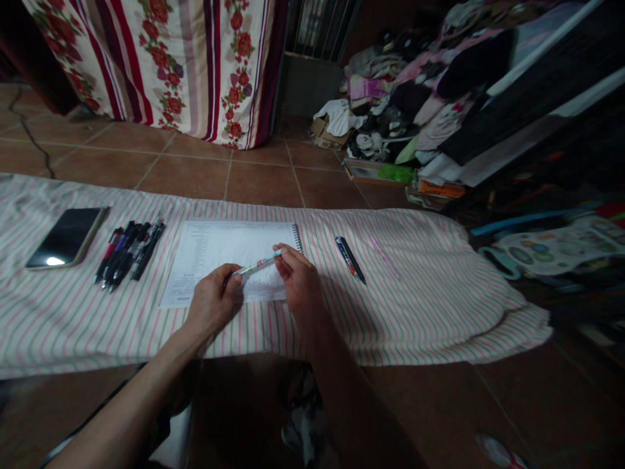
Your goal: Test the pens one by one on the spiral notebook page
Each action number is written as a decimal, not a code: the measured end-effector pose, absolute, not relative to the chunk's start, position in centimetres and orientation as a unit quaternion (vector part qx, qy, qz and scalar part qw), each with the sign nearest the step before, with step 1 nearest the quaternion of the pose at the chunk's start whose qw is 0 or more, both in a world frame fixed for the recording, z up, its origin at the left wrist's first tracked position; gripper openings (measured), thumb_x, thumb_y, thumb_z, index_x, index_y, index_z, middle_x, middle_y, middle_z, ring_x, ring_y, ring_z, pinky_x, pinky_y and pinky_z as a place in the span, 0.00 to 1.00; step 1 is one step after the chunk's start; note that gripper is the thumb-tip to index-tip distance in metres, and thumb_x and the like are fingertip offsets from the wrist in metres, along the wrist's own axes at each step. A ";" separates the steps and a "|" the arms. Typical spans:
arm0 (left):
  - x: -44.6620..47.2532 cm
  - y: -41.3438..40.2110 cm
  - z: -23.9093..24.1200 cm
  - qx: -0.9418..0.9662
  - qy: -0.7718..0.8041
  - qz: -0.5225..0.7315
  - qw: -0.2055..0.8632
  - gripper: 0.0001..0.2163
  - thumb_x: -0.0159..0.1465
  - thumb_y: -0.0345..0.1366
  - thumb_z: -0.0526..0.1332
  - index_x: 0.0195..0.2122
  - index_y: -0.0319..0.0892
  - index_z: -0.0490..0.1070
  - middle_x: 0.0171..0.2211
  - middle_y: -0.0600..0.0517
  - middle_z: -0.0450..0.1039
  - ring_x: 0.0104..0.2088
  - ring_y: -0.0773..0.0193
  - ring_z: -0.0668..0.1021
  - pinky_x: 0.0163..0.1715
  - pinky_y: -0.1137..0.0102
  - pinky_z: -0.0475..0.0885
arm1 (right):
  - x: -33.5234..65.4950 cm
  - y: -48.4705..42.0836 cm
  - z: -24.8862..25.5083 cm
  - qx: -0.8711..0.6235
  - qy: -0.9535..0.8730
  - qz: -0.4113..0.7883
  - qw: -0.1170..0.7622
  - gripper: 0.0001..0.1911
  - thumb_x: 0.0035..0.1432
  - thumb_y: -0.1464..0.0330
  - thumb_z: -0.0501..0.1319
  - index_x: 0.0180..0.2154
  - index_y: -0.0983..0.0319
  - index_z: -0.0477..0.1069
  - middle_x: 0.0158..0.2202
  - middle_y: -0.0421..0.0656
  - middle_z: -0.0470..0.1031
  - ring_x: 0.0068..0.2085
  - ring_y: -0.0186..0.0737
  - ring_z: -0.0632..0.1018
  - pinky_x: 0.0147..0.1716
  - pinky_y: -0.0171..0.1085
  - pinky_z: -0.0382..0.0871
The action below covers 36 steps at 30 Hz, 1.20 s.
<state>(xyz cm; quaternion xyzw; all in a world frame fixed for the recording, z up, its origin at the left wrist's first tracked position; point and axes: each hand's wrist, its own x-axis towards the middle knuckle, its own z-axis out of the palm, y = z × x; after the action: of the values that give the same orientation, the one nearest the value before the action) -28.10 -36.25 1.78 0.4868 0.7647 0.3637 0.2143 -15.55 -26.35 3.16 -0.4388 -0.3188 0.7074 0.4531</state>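
Observation:
A slim pen (258, 264) with a pale blue end and a patterned clear barrel is held level between both hands, above a spiral notebook (234, 238). My left hand (217, 293) pinches its left end. At the pale blue end, my right hand (299, 273) grips with thumb and fingertips. Printed text runs along the left part of the notebook's page, and its wire coil is on the right side. Right of the notebook lie a dark pen (353, 260) and a multicoloured pen (344, 255), side by side. Farther right is a thin pink pen (385, 258).
A striped cloth (430, 293) covers the long, low surface. Several pens (129, 254) lie bunched left of the notebook, beside a phone (68, 238). Beyond are a tiled floor (195, 169), a floral curtain (170, 65) and a heap of clothes (405, 98).

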 end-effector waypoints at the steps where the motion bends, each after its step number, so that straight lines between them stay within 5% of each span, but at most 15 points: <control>1: -28.1 -36.2 1.9 0.490 0.767 0.357 0.209 0.14 0.63 0.41 0.48 0.38 0.41 0.70 0.22 0.53 0.71 0.24 0.63 0.74 0.26 0.70 0.66 | -15.5 -26.3 3.2 -0.438 -0.318 0.709 0.452 0.11 0.44 0.67 0.65 0.33 0.61 0.76 0.38 0.42 0.78 0.37 0.32 0.76 0.32 0.28 0.71; 10: -27.9 -36.3 2.4 0.493 0.782 0.323 0.203 0.18 0.65 0.42 0.43 0.29 0.42 0.69 0.17 0.54 0.67 0.21 0.63 0.71 0.23 0.70 0.62 | -15.4 -26.4 3.2 -0.420 -0.325 0.720 0.446 0.11 0.45 0.65 0.64 0.33 0.61 0.76 0.40 0.41 0.77 0.37 0.31 0.76 0.32 0.26 0.70; 17: -27.6 -36.3 2.5 0.512 0.769 0.341 0.173 0.19 0.61 0.48 0.53 0.48 0.44 0.67 0.32 0.52 0.75 0.29 0.63 0.76 0.30 0.70 0.67 | -15.6 -26.7 3.1 -0.422 -0.333 0.715 0.447 0.12 0.44 0.64 0.65 0.34 0.60 0.76 0.40 0.42 0.78 0.39 0.34 0.76 0.35 0.29 0.70; 29: -27.3 -35.9 1.8 0.554 0.747 0.352 0.106 0.11 0.63 0.38 0.51 0.43 0.42 0.68 0.36 0.48 0.75 0.35 0.61 0.76 0.37 0.68 0.69 | -16.4 -27.7 3.0 -0.363 -0.360 0.773 0.375 0.14 0.45 0.63 0.65 0.36 0.62 0.76 0.39 0.43 0.78 0.37 0.33 0.77 0.40 0.33 0.70; 36: -27.0 -36.1 2.0 0.552 0.761 0.330 0.087 0.11 0.64 0.38 0.49 0.41 0.42 0.68 0.35 0.48 0.75 0.35 0.60 0.76 0.35 0.67 0.69 | -16.5 -27.7 2.8 -0.428 -0.342 0.756 0.357 0.10 0.41 0.63 0.67 0.27 0.62 0.74 0.27 0.39 0.76 0.31 0.32 0.77 0.33 0.31 0.71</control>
<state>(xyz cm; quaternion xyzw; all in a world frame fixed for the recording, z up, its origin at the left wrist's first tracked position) -26.97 -36.14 1.99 0.5520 0.7610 0.3295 0.0871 -16.50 -27.75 2.81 -0.4281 -0.3420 0.7563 0.3574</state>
